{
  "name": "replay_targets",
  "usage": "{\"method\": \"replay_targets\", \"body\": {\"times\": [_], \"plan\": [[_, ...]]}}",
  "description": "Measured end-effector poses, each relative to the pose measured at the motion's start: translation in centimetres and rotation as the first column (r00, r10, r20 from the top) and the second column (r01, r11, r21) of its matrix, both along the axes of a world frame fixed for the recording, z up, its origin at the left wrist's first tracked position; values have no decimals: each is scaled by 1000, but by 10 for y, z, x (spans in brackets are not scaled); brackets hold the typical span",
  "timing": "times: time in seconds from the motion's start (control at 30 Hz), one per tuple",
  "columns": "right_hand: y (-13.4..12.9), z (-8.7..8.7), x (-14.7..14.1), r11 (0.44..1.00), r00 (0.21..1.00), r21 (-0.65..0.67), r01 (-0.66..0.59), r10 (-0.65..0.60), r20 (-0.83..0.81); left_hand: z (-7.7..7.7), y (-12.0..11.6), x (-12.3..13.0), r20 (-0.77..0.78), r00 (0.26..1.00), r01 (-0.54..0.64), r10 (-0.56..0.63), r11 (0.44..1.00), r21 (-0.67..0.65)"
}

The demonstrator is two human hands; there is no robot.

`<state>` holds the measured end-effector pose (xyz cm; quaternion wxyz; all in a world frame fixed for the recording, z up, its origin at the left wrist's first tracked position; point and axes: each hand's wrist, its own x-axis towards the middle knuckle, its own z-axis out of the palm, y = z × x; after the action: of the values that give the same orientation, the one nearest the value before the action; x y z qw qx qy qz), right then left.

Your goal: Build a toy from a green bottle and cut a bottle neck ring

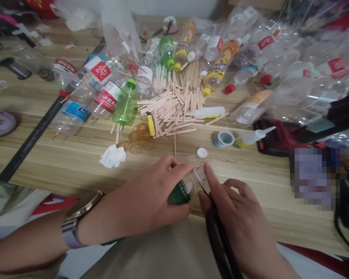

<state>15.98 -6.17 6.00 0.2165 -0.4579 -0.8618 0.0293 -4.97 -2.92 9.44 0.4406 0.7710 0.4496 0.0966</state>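
My left hand (151, 193), with a watch (84, 207) on its wrist, is wrapped round a clear plastic bottle with a green label (180, 193). The bottle lies tilted, its uncapped neck (199, 175) towards my right hand. My right hand (235, 209) is closed on black-handled scissors (219, 240). Their dark tip is close by the bottle neck; whether it touches cannot be told. My right index finger reaches up beside the mouth of the bottle. A white bottle cap (201, 152) lies on the table just beyond.
Beyond my hands lie wooden sticks (165, 106), rubber bands (139, 137), a yellow-handled tool (151, 124), a crumpled tissue (113, 156), a wire spool (222, 138) and glue bottles (208, 112). Many plastic bottles (218, 69) crowd the back. A red and black power tool (279, 137) stands right.
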Motion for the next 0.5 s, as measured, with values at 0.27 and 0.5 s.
{"method": "replay_targets", "body": {"times": [0.27, 0.5], "plan": [[-1, 0, 2, 1000, 1000, 10, -6, 6, 3, 4, -3, 3, -48, 999, 14, -14, 1000, -7], [-1, 2, 0, 998, 999, 64, 0, -3, 45, 2, -9, 6, -72, 997, 10, -9, 1000, 12]]}}
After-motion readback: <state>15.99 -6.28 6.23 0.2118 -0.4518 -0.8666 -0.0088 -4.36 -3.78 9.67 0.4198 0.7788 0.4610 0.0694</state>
